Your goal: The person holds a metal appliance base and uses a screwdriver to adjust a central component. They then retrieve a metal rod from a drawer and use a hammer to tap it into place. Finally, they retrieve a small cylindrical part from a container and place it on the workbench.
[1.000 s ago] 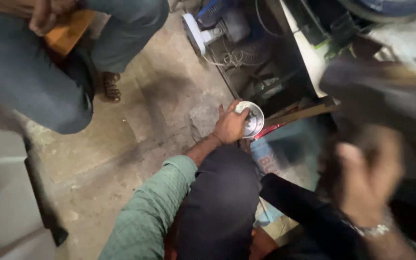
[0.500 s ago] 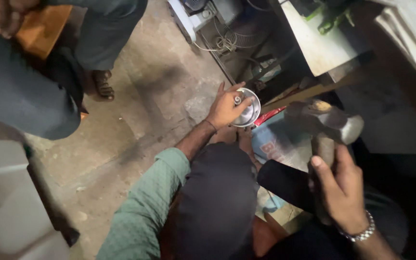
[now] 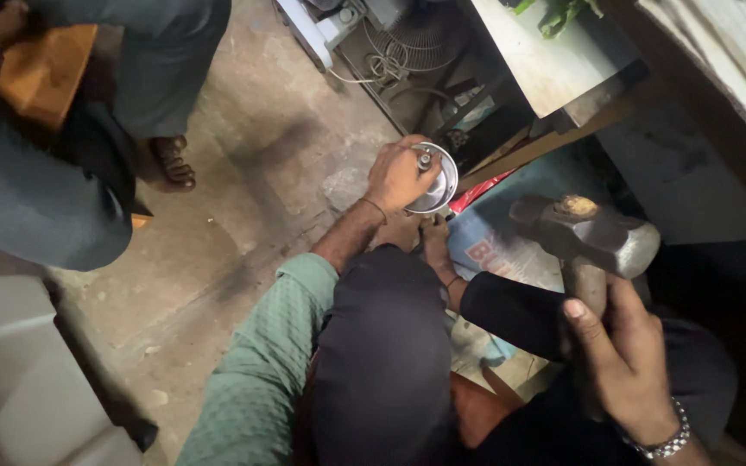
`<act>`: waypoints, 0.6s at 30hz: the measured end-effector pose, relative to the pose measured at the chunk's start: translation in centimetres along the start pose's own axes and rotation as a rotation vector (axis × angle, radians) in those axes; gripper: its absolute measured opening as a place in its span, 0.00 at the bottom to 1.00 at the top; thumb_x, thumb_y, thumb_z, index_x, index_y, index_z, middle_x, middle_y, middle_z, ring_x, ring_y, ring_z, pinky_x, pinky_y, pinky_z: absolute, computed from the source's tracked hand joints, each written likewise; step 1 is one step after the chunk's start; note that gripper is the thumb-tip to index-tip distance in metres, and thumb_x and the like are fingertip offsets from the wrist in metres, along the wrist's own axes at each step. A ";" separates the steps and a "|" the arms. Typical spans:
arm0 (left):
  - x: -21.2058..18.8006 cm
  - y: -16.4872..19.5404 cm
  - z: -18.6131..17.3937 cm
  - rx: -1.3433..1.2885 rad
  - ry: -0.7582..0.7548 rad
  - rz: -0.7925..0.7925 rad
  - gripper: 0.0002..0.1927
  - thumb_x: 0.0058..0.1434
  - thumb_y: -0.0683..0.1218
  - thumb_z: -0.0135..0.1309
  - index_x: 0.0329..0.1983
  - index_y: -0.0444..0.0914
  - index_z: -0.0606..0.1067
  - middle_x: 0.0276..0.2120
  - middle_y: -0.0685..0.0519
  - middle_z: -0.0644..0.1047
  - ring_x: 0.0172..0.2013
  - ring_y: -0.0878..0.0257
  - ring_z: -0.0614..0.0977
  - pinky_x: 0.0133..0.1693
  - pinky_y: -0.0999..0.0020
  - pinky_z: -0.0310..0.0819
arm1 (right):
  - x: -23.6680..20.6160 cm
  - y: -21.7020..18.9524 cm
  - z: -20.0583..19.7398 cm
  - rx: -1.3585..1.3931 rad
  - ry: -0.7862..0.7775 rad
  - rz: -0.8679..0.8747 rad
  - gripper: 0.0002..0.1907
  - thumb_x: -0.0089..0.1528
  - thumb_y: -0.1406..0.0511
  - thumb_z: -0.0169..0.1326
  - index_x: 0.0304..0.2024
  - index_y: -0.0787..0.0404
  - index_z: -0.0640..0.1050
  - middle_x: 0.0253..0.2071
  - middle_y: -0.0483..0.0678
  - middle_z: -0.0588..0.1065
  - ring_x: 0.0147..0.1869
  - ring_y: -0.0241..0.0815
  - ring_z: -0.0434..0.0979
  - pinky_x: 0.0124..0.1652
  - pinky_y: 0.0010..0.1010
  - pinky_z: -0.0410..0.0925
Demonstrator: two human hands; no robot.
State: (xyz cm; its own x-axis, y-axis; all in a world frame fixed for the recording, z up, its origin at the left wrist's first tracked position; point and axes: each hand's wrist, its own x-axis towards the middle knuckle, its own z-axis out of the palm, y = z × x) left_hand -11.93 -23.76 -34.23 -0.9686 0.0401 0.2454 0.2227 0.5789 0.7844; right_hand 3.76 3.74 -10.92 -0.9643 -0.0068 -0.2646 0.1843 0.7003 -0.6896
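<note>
My left hand (image 3: 397,175), on a green-sleeved arm, is closed around a round shiny metal part (image 3: 439,183) with a small bolt at its centre, holding it just above the concrete floor. My right hand (image 3: 623,362), which wears a metal bracelet, grips the handle of a heavy steel hammer (image 3: 587,231). The hammer head hangs to the right of the metal part and well apart from it. My dark-trousered knee (image 3: 382,345) lies between the two hands. Just under the part is a bare limb (image 3: 429,246); I cannot tell whether it is a foot or a hand.
Another person in grey trousers and a sandal (image 3: 170,164) stands at the upper left, with an orange object (image 3: 41,69) by their hand. A fan and cables (image 3: 407,52) lie at the top. A table edge (image 3: 554,69) overhangs on the right, and a printed sack (image 3: 494,250) lies below it.
My right hand has steadied from a blur and now holds the hammer in plain sight, nearer the metal part. My left hand keeps its hold on the part.
</note>
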 end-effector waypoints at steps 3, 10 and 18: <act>0.0 0.4 0.0 -0.017 0.023 -0.003 0.13 0.58 0.51 0.57 0.34 0.37 0.84 0.45 0.45 0.82 0.42 0.46 0.84 0.49 0.56 0.77 | -0.1 0.3 0.2 0.082 -0.044 -0.057 0.23 0.68 0.62 0.54 0.65 0.63 0.72 0.24 0.45 0.78 0.23 0.33 0.77 0.23 0.26 0.69; 0.0 0.6 -0.1 0.008 0.047 0.017 0.12 0.56 0.50 0.58 0.33 0.37 0.85 0.44 0.44 0.82 0.39 0.45 0.84 0.47 0.54 0.77 | 0.2 0.7 0.7 0.082 -0.047 -0.015 0.16 0.65 0.62 0.53 0.52 0.65 0.74 0.21 0.46 0.76 0.23 0.34 0.75 0.24 0.27 0.68; -0.1 0.9 -0.4 0.030 0.050 0.047 0.10 0.58 0.49 0.57 0.31 0.39 0.84 0.43 0.46 0.82 0.39 0.47 0.84 0.46 0.53 0.76 | 0.0 0.3 0.2 0.036 -0.045 -0.027 0.17 0.64 0.62 0.54 0.53 0.65 0.74 0.21 0.47 0.77 0.24 0.34 0.77 0.26 0.28 0.69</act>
State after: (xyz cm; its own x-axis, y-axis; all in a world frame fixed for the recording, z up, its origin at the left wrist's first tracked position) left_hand -11.58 -23.53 -33.32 -0.9502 0.0274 0.3106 0.2638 0.6018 0.7539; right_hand 3.83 3.82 -11.32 -0.9597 -0.0577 -0.2750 0.1659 0.6736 -0.7202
